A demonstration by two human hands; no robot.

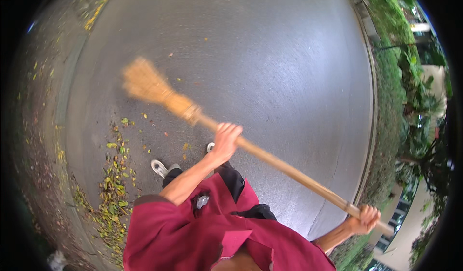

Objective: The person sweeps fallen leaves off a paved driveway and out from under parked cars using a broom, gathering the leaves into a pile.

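Observation:
A long straw broom (284,164) slants across my front, its bristles to the far left and its wooden handle running down to the right. My left hand (226,141) is wrapped round the handle a little below the broom head. Close to the handle's end, my right hand (364,220) grips it with the fingers curled round. The bristles are blurred and sit over the dark road; whether they touch it I cannot tell. A heap of yellow and green leaves (115,194) lies along the left side, near my feet.
A kerb (72,85) with yellow paint runs along the left, with leaf-strewn ground beyond. On the right, another kerb (372,102) borders a green hedge (389,85). My shoe (159,168) stands beside the leaves. A few loose leaves dot the wet-looking road (241,54).

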